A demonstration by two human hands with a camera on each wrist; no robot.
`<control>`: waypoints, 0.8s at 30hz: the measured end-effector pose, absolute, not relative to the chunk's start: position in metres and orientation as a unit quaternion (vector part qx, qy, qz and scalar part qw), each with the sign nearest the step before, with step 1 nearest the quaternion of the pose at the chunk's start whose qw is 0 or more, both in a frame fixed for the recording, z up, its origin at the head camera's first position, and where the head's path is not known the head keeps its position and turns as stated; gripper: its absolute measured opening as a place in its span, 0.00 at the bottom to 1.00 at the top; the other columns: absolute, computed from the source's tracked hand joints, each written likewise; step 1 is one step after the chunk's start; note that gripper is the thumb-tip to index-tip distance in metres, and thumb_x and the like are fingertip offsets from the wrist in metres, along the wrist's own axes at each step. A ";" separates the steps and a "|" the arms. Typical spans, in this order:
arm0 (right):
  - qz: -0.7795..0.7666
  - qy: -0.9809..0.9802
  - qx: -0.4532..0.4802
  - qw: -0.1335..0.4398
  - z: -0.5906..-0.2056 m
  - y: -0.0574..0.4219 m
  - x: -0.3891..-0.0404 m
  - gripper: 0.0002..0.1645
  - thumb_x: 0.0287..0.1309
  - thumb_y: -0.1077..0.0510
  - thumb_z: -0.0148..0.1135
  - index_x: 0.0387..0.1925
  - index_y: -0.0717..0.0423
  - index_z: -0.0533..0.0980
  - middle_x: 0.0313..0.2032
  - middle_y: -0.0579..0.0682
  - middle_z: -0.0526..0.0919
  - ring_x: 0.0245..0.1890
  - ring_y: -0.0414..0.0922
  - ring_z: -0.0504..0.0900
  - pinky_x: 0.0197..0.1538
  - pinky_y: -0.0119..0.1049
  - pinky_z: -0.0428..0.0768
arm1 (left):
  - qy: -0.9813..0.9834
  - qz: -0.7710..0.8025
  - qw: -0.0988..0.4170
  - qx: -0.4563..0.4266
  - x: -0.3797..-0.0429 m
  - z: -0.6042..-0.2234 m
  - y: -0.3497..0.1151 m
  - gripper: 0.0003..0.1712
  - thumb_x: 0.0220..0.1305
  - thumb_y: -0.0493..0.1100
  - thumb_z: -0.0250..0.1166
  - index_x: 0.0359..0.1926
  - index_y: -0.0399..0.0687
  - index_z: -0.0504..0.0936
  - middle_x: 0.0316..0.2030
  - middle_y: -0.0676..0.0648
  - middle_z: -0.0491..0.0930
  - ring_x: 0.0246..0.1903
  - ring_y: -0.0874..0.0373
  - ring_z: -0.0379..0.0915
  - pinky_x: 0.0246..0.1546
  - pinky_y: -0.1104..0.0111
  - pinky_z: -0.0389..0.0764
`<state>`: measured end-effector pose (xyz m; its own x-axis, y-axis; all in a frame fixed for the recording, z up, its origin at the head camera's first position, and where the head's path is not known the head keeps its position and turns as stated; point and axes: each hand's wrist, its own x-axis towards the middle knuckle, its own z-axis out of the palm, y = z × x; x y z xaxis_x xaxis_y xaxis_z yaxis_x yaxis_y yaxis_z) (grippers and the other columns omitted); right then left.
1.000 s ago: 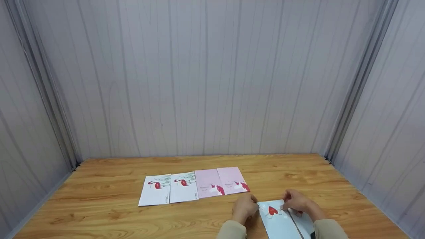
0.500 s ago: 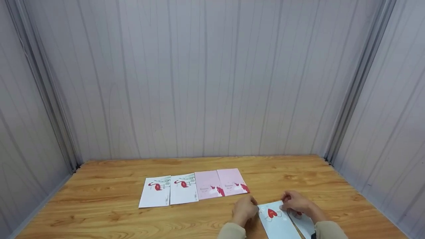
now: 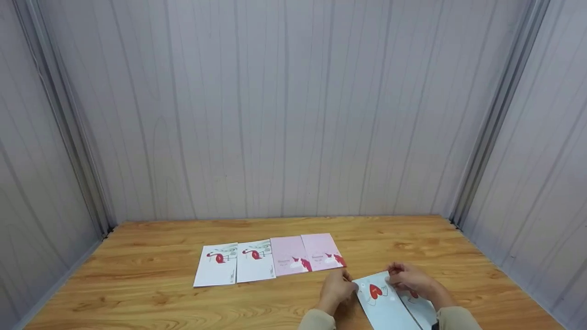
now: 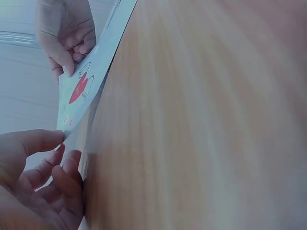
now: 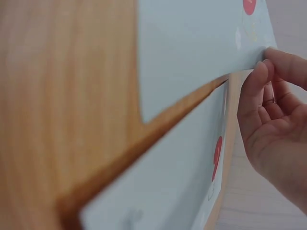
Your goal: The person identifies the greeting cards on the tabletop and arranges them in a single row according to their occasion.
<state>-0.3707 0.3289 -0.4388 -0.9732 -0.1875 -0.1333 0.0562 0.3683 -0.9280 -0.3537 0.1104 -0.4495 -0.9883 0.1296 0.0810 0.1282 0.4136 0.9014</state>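
A white card with a red heart (image 3: 383, 309) is held at its two far corners, near the front right of the table. Thumb and fingers of my left hand (image 3: 336, 289) pinch the left corner. At the right corner my right hand (image 3: 415, 283) pinches it the same way. In the left wrist view the held card (image 4: 88, 79) slopes up from the wood and bends slightly. A second heart card (image 5: 163, 177) lies flat on the table beside it, a narrow strip of wood between them. My right hand partly hides that card in the head view.
Farther back lies a row of cards, edge to edge: two white flamingo cards (image 3: 215, 272) on the left and two pink unicorn cards (image 3: 286, 250) on the right. The wooden table (image 3: 183, 307) ends at grey panel walls (image 3: 275, 114) behind and at both sides.
Both hands keep their pinch on the heart card. Its far edge has shifted slightly away and to the left, turning a little. The row of cards stays put.
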 end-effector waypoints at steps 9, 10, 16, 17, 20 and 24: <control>-0.607 0.786 -0.056 0.099 -0.434 0.324 -0.372 0.12 0.53 0.67 0.56 0.40 0.64 0.65 0.32 0.50 0.66 0.30 0.42 0.69 0.34 0.34 0.73 | 0.788 0.612 0.042 0.056 -0.359 -0.452 0.107 0.09 0.52 0.34 0.63 0.21 0.44 0.72 0.18 0.52 0.67 0.17 0.61 0.63 0.16 0.74 0.63; -0.612 0.783 -0.054 0.096 -0.433 0.323 -0.372 0.13 0.54 0.67 0.56 0.40 0.65 0.65 0.32 0.50 0.66 0.30 0.41 0.69 0.34 0.34 0.73 | 0.785 0.616 0.046 0.054 -0.359 -0.452 0.107 0.09 0.53 0.34 0.63 0.21 0.44 0.72 0.18 0.51 0.67 0.17 0.61 0.63 0.16 0.74 0.63; -0.618 0.780 -0.044 0.084 -0.428 0.320 -0.374 0.18 0.54 0.66 0.56 0.45 0.69 0.62 0.34 0.52 0.67 0.32 0.42 0.70 0.36 0.35 0.73 | 0.783 0.616 0.070 0.042 -0.355 -0.450 0.105 0.08 0.54 0.35 0.63 0.23 0.44 0.72 0.20 0.49 0.70 0.17 0.60 0.67 0.16 0.74 0.66; -0.618 0.780 -0.044 0.082 -0.428 0.320 -0.374 0.18 0.55 0.66 0.55 0.45 0.70 0.62 0.34 0.52 0.68 0.32 0.43 0.70 0.35 0.35 0.73 | 0.786 0.613 0.073 0.043 -0.354 -0.449 0.105 0.08 0.55 0.35 0.63 0.24 0.45 0.72 0.20 0.49 0.70 0.16 0.61 0.68 0.15 0.75 0.66; -0.618 0.782 -0.046 0.065 -0.425 0.321 -0.375 0.18 0.54 0.66 0.55 0.45 0.70 0.63 0.33 0.51 0.68 0.31 0.42 0.69 0.34 0.34 0.72 | 0.786 0.610 0.093 0.050 -0.350 -0.448 0.103 0.07 0.55 0.35 0.63 0.24 0.44 0.72 0.20 0.50 0.71 0.15 0.62 0.69 0.14 0.75 0.66; -0.621 0.782 -0.041 0.031 -0.420 0.322 -0.376 0.16 0.54 0.67 0.54 0.44 0.68 0.64 0.33 0.51 0.67 0.31 0.42 0.68 0.33 0.32 0.71 | 0.787 0.602 0.122 0.055 -0.345 -0.446 0.100 0.07 0.56 0.37 0.63 0.25 0.45 0.72 0.20 0.50 0.74 0.16 0.61 0.70 0.15 0.75 0.67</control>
<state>-0.3759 0.3216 -0.4201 -0.9947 -0.1023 0.0029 -0.0259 0.2244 -0.9742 -0.3450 0.1000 -0.4457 -0.9640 0.2339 -0.1262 -0.0607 0.2685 0.9614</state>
